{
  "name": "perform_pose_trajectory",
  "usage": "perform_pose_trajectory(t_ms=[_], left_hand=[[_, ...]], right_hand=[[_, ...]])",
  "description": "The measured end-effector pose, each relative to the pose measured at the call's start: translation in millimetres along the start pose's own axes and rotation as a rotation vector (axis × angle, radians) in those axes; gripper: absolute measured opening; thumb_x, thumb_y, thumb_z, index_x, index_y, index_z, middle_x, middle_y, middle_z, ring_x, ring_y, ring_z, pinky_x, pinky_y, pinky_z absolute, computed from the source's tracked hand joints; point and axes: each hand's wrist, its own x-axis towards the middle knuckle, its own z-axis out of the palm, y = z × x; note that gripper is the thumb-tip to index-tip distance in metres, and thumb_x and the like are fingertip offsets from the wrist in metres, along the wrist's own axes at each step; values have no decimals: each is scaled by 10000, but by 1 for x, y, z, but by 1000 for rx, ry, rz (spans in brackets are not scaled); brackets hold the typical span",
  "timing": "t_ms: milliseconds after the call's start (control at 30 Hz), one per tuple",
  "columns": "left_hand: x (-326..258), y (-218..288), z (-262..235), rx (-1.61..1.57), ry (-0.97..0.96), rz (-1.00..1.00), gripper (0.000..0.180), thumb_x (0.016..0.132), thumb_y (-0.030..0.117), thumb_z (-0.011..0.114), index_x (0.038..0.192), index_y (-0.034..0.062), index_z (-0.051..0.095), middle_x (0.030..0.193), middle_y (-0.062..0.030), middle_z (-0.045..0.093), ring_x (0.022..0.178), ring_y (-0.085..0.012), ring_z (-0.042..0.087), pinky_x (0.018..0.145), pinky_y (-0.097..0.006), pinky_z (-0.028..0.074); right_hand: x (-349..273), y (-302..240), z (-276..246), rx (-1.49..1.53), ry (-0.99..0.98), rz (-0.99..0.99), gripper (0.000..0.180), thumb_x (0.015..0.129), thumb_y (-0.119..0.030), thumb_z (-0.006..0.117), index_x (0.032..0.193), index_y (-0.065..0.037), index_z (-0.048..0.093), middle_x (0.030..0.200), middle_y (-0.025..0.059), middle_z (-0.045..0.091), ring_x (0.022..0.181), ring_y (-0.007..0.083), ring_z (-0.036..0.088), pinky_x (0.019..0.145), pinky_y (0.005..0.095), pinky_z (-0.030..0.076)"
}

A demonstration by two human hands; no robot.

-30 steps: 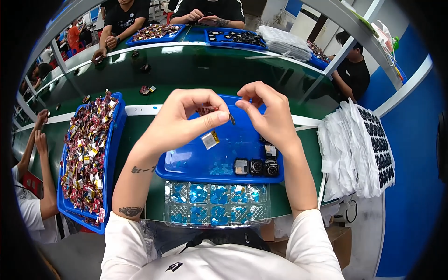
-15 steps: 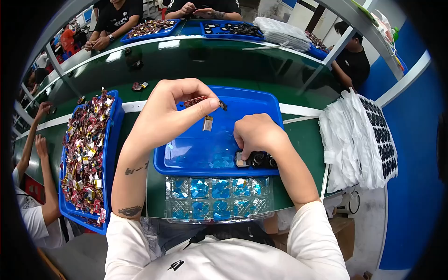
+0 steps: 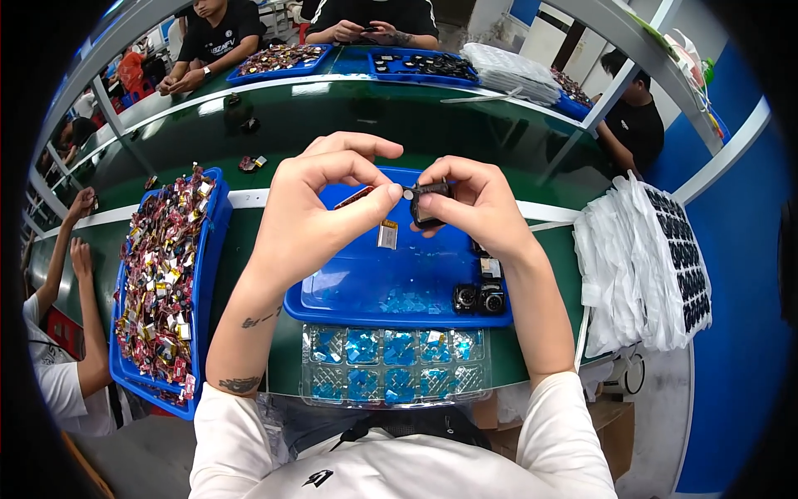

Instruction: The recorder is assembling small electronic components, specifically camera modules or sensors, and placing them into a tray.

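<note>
Above the blue tray [image 3: 345, 287], my left hand [image 3: 312, 200] pinches a red circuit board assembly [image 3: 356, 197] between thumb and fingers. A small silver-and-yellow battery [image 3: 387, 234] hangs below it, and a small round part [image 3: 408, 193] shows at the fingertips. My right hand [image 3: 486, 208] holds a small black plastic housing [image 3: 422, 218] close to that round part; whether they touch I cannot tell. Under my right wrist, several black housings with round fronts [image 3: 480, 298] lie in the tray's near right corner. Bits of blue film [image 3: 407, 301] are scattered on its floor.
A clear compartment tray [image 3: 374, 366] with blue film pieces lies nearest me. On the left stands a blue bin [image 3: 218, 216] heaped with wired boards and batteries. White bagged trays of black parts [image 3: 636, 266] are stacked right. Co-workers sit at the left and across the green table [image 3: 332, 112].
My right hand has risen from the tray's near right corner with a black housing and come up beside my left hand. The left hand still holds the board with its dangling battery.
</note>
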Motion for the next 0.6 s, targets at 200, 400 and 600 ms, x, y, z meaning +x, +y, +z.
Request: perform_pose_trajectory(t_ms=[200,400,600], left_hand=[[-1,-6,11,310,76,173,56,745,69,689,753,14,677,1150,-138,627,1091,-248,553,940,-366,409],[-2,-7,22,488,111,194,76,728,80,690,759,10,692,1096,-125,656,1050,-267,558,884,-369,449],[-3,-8,24,517,123,209,81,728,84,692,759,10,702,1063,-122,664,1021,-272,560,856,-373,469]], right_hand=[[0,2,12,-249,45,-62,123,861,-81,599,933,9,643,768,32,630,655,62,566,535,204,445],[-7,-5,24,-116,54,-7,233,829,-4,586,1055,48,558,778,86,653,686,91,633,591,226,501],[-8,1,23,-217,67,-73,266,811,9,587,1074,47,595,800,98,669,685,94,635,601,227,504]])
